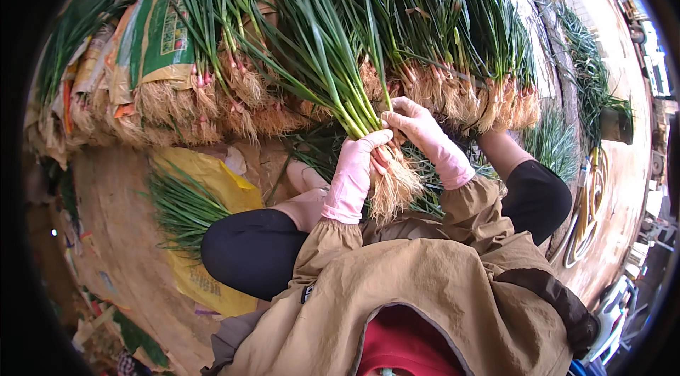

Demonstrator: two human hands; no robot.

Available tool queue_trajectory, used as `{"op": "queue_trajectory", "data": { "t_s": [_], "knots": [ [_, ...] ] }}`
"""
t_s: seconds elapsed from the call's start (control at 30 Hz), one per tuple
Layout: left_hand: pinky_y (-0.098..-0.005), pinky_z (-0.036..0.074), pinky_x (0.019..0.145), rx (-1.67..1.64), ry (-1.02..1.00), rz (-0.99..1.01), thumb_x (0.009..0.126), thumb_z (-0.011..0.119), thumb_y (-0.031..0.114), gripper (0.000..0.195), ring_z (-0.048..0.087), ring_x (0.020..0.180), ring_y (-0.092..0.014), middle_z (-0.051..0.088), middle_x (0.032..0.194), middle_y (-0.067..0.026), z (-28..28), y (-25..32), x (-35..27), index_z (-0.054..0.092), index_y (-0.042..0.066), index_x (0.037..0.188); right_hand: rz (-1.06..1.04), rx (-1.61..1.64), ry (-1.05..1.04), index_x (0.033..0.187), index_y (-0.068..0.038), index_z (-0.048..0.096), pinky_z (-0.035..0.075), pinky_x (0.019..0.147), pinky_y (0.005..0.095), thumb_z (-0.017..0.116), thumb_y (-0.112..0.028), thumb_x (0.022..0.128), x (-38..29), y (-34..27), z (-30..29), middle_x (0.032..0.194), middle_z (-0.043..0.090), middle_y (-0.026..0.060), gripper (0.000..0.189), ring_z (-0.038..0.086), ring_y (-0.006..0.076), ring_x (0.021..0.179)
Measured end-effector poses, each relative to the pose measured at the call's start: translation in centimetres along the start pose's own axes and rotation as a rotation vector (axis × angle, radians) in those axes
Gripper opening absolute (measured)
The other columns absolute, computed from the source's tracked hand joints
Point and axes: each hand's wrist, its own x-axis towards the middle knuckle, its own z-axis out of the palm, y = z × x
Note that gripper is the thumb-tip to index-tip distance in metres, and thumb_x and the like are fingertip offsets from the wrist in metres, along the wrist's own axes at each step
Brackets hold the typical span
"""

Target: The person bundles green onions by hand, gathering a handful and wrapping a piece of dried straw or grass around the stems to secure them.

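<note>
My left hand, in a pink glove, is closed around the lower stems of a bunch of green onions. The reddish bulbs and pale stringy roots hang below it, and the long leaves point away from me. My right hand, gloved too, is at the bunch's right side with thumb and fingertips pinched on a single green stalk. Beyond both hands lies a long row of similar rooted green onions, their roots turned towards me.
Printed sacks lie among the onions at upper left. A yellow sack with green leaves is beside my left knee. To the right are a log, a coiled hose, a dark container and more leaves.
</note>
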Motion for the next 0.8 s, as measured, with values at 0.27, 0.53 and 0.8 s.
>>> {"op": "queue_trajectory", "data": {
  "t_s": [0.27,0.53,0.8],
  "knots": [
    [-0.0231,0.046,0.048,-0.036,-0.184,-0.028,0.086,0.060,0.010,0.021,0.056,0.052,-0.013,0.065,0.080,-0.0087,-0.5,0.2,-0.3,0.063,-0.002,0.103,0.053,0.588,-0.221,0.120,-0.006,0.054,0.048,0.067,0.0222,0.058,-0.026,0.093,3.8,2.3,-0.3,0.097,0.062,0.0028,0.034,0.058,0.0103,0.079],
    [-0.0237,0.039,0.031,0.157,0.052,-0.088,0.079,0.068,0.006,0.013,0.052,0.036,-0.014,0.061,0.058,-0.0070,-0.4,-1.2,0.8,0.066,0.000,0.091,-0.203,-0.326,0.296,0.083,-0.003,0.061,0.039,0.053,0.0273,0.066,-0.030,0.090,4.6,0.0,1.2,0.067,0.057,0.0003,0.028,0.047,0.0119,0.056],
    [-0.0261,0.048,0.046,-0.200,0.006,-0.096,0.086,0.063,0.010,0.012,0.060,0.051,-0.017,0.065,0.069,-0.0104,-0.2,-1.5,0.5,0.065,-0.002,0.090,-0.486,-0.508,0.307,0.105,0.007,0.062,0.050,0.072,0.0355,0.057,-0.031,0.093,4.4,1.6,2.8,0.085,0.068,0.0174,0.040,0.066,0.0279,0.079]
  ]
}}
